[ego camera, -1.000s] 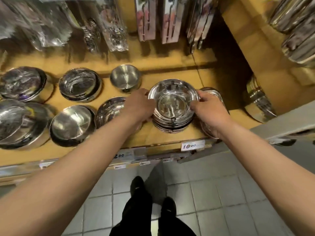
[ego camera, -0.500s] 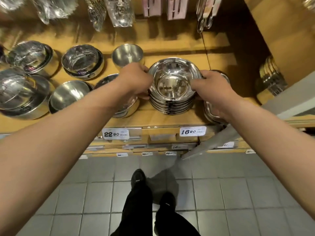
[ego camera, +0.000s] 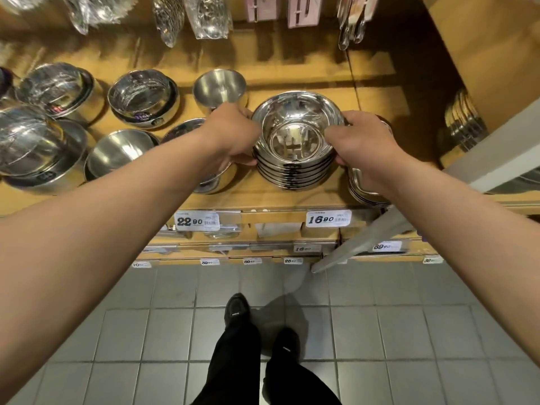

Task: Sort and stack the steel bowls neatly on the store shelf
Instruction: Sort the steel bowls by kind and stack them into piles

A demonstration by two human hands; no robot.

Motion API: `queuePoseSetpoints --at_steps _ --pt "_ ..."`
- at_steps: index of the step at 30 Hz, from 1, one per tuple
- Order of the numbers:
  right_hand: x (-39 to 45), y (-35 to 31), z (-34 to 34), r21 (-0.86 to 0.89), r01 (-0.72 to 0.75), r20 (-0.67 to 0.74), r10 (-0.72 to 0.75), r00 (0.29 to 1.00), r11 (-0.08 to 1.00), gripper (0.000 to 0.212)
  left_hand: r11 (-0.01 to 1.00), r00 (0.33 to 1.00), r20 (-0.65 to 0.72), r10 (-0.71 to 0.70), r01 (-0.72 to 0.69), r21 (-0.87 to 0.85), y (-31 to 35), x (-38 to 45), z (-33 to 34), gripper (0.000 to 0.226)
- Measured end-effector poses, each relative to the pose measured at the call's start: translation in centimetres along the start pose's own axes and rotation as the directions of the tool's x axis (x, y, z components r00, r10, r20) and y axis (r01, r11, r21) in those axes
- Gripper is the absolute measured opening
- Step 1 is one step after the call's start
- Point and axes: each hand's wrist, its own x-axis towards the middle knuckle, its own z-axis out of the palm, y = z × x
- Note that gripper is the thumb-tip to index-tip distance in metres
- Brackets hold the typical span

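A stack of several shiny steel bowls [ego camera: 295, 133] stands on the wooden shelf [ego camera: 263, 197], above the 16.90 price tag. My left hand [ego camera: 230, 135] grips the stack's left side and my right hand [ego camera: 359, 141] grips its right side, fingers curled round the rims. Under my left hand a wider steel bowl [ego camera: 187, 128] is partly hidden. A small deep steel bowl [ego camera: 219, 86] sits just behind it. Beneath my right wrist lies a pile of flat steel trays [ego camera: 365, 191].
More steel bowls fill the shelf's left part: a wrapped bowl stack [ego camera: 143, 96], a plain bowl [ego camera: 119, 152] and large wrapped bowls [ego camera: 35, 147]. Packaged utensils [ego camera: 204, 16] hang behind. Steel plates [ego camera: 464, 124] stand on edge at the right. Grey tiled floor [ego camera: 380, 331] lies below.
The view has tilted down and closer to the shelf. Both hands have stayed on the sides of the bowl stack, which sits in about the same spot.
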Motion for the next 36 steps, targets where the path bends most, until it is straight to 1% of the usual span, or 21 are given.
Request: queuePoseSetpoints --at_steps 3,5,7,8,11,16,20,25,28,30,31,32,34,36 --pt "-0.1 0.1 0.0 -0.004 0.008 -0.01 -0.008 1.0 1.0 0.013 1.0 1.0 -0.007 0.026 -0.026 0.018 -0.1 0.1 -0.2 0.022" --pt "0.1 0.5 0.0 -0.025 0.031 -0.046 -0.033 0.998 0.999 0.013 0.995 0.997 -0.044 0.067 -0.063 0.084 -0.3 0.2 -0.2 0.027" --pt "0.2 0.7 -0.1 -0.037 0.047 -0.107 -0.051 0.993 0.998 0.037 0.983 0.988 -0.106 0.114 -0.096 0.156 -0.3 0.5 -0.2 0.032" --pt "0.3 0.6 -0.1 -0.034 0.055 -0.138 -0.059 0.989 0.998 0.042 0.98 0.983 -0.124 0.132 -0.112 0.162 -0.3 0.5 -0.3 0.029" --pt "0.4 0.4 -0.4 -0.03 0.066 -0.178 -0.07 0.981 0.997 0.041 0.977 0.978 -0.136 0.158 -0.134 0.168 -0.4 0.6 -0.4 0.02" --pt "0.0 0.5 -0.4 -0.07 0.102 -0.192 -0.113 0.975 0.992 0.042 0.97 0.971 -0.156 0.181 -0.15 0.194 -0.5 0.8 -0.5 0.012" --pt "-0.1 0.7 -0.2 -0.098 0.107 -0.193 -0.125 0.973 0.989 0.041 0.963 0.967 -0.159 0.199 -0.162 0.216 -0.4 0.9 -0.8 0.019" --pt "0.2 0.7 -0.2 -0.156 0.101 -0.18 -0.129 0.975 0.983 0.041 0.972 0.977 -0.126 0.169 -0.145 0.183 -0.4 0.9 -0.9 0.02" --pt "0.4 1.0 0.0 -0.176 0.055 -0.1 -0.073 0.992 0.983 0.045 0.974 0.988 -0.086 0.131 -0.112 0.195 -0.7 0.8 -0.6 0.024" --pt "0.3 1.1 0.3 -0.161 0.016 -0.061 -0.026 0.998 0.987 0.03 0.989 0.997 -0.021 0.072 -0.068 0.134 -1.0 0.7 -0.3 0.025" --pt "0.2 1.2 0.5 -0.121 -0.009 -0.052 0.002 0.999 0.993 0.022 0.995 0.999 0.005 0.049 -0.05 0.085 -1.1 0.7 -0.1 0.025" --pt "0.2 1.2 0.6 -0.075 -0.028 -0.047 0.025 0.999 0.997 0.02 0.998 0.999 0.016 0.035 -0.036 0.048 -1.2 0.6 0.0 0.025" --pt "0.2 1.2 0.7 -0.042 -0.042 -0.047 0.04 0.998 0.998 0.023 0.999 1.0 0.017 0.026 -0.026 0.019 -1.2 0.7 0.1 0.025" --pt "0.3 1.3 0.6 -0.062 -0.04 -0.049 0.037 0.998 0.997 0.03 1.0 0.999 0.017 0.027 -0.027 0.003 -1.3 0.8 0.1 0.024"
